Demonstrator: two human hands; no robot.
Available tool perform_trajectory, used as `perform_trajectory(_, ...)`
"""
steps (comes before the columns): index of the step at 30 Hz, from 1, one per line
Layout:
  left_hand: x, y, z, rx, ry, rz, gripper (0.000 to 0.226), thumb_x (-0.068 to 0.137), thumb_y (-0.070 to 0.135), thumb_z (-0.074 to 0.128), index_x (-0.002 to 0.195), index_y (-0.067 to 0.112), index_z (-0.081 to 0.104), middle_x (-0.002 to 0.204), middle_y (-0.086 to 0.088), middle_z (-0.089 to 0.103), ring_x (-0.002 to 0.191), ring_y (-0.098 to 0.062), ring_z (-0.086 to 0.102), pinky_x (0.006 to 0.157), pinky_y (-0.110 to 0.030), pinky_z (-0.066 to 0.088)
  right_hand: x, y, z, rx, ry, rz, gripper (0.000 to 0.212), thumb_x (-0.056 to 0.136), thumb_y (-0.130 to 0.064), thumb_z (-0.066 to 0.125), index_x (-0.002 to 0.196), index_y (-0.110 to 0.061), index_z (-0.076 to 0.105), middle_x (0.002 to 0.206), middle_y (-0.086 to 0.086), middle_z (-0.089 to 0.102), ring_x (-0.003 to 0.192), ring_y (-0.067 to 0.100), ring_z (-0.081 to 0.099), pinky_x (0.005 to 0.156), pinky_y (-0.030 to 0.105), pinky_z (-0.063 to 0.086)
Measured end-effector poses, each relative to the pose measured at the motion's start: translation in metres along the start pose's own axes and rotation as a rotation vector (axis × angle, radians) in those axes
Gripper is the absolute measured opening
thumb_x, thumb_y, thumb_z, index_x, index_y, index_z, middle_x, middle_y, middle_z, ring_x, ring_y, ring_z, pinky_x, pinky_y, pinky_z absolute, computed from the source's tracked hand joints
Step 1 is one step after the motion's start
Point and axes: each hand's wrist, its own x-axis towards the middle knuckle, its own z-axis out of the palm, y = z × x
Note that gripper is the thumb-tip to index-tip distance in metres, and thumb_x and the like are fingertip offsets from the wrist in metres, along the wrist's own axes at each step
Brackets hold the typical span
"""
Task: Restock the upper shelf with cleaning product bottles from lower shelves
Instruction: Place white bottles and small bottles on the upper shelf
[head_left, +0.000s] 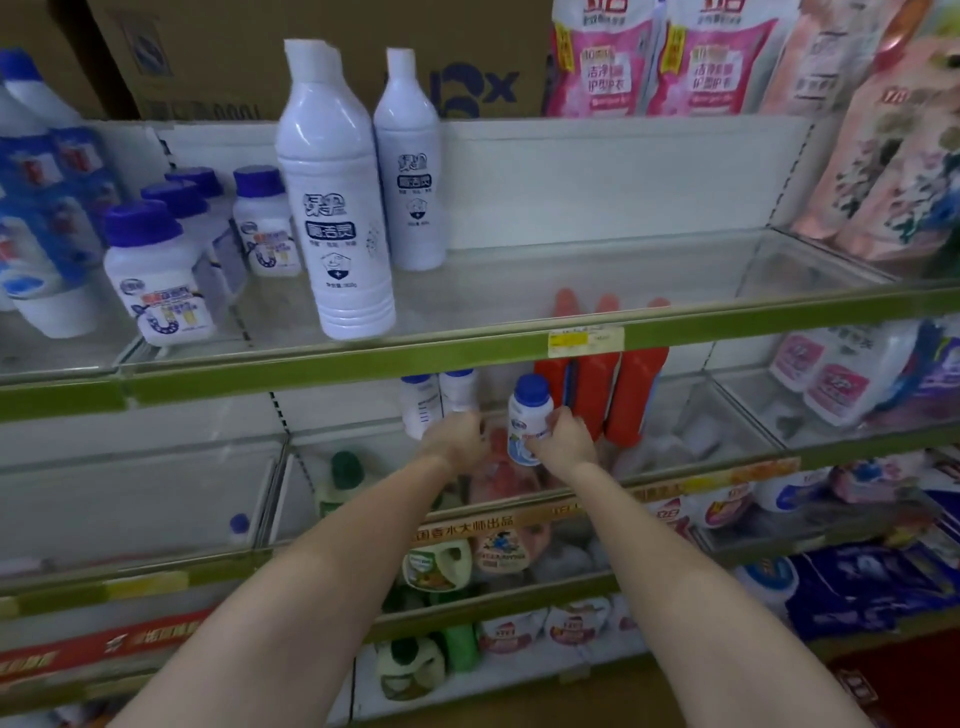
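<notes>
Upper shelf (519, 340): green-edged, carrying two tall white bottles (337, 208) near centre and squat blue-capped jars (156, 270) to the left. Lower shelf (519, 512): red bottles (613, 395) upright at the back, beside two white bottles (421, 405). Right hand (563, 434): fingers curled around a small blue-capped bottle (527, 415), held upright in front of the red bottles, above the lower shelf. Left hand (457, 436): fingers curled at a white bottle; whether it grips one cannot be told.
</notes>
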Motion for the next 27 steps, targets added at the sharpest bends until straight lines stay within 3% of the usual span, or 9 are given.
perform_trajectory(5,0.029,0.006,0.025,0.011,-0.001,-0.059,0.012,0.089,0.026,0.054,0.092,0.015,0.049,0.1,-0.012,0.064,0.092,-0.032,0.062,0.078,-0.041,0.054,0.029,0.017,0.013,0.07,-0.022,-0.024,0.066,0.081,-0.029,0.081,0.129,-0.007,0.042,0.133,0.017,0.045,0.119,0.04,0.053,0.094,0.047,0.049)
perform_trajectory(10,0.051,0.008,0.041,-0.002,0.015,-0.107,0.017,0.095,0.025,0.053,0.108,0.014,0.054,0.106,-0.01,0.066,0.094,-0.03,0.062,0.074,-0.037,0.052,0.053,0.023,0.022,0.134,-0.07,-0.031,0.082,0.073,-0.034,0.086,0.136,-0.011,0.039,0.135,0.012,0.046,0.12,0.034,0.055,0.097,0.05,0.05)
perform_trajectory(13,0.061,0.005,0.048,0.0,0.011,-0.162,0.023,0.098,0.023,0.051,0.118,0.011,0.054,0.113,-0.012,0.064,0.101,-0.031,0.061,0.072,-0.034,0.043,0.066,0.025,0.028,0.178,-0.09,-0.002,0.086,0.066,-0.045,0.086,0.134,-0.018,0.041,0.128,0.004,0.059,0.11,0.03,0.062,0.091,0.047,0.054)
perform_trajectory(15,0.064,0.003,0.051,0.019,0.009,-0.186,0.024,0.098,0.02,0.05,0.12,0.01,0.054,0.116,-0.012,0.064,0.104,-0.03,0.061,0.073,-0.033,0.042,0.073,0.028,0.032,0.211,-0.092,0.009,0.086,0.063,-0.053,0.084,0.129,-0.021,0.039,0.121,0.004,0.065,0.1,0.031,0.065,0.086,0.046,0.056)
perform_trajectory(21,0.062,-0.005,0.053,0.076,-0.024,-0.243,0.024,0.096,0.023,0.05,0.117,0.013,0.055,0.116,-0.011,0.063,0.103,-0.03,0.061,0.083,-0.037,0.05,0.077,0.02,0.035,0.214,-0.173,-0.028,0.082,0.073,-0.037,0.088,0.134,-0.013,0.039,0.126,0.009,0.063,0.11,0.034,0.063,0.075,0.03,0.039)
perform_trajectory(27,0.046,-0.013,0.047,0.109,-0.004,-0.264,0.008,0.094,0.026,0.052,0.099,0.021,0.048,0.106,-0.008,0.065,0.094,-0.029,0.062,0.086,-0.044,0.054,0.06,0.009,0.049,0.213,-0.202,-0.074,0.072,0.068,-0.04,0.087,0.125,-0.022,0.048,0.119,0.003,0.067,0.103,0.028,0.065,0.08,0.034,0.049)
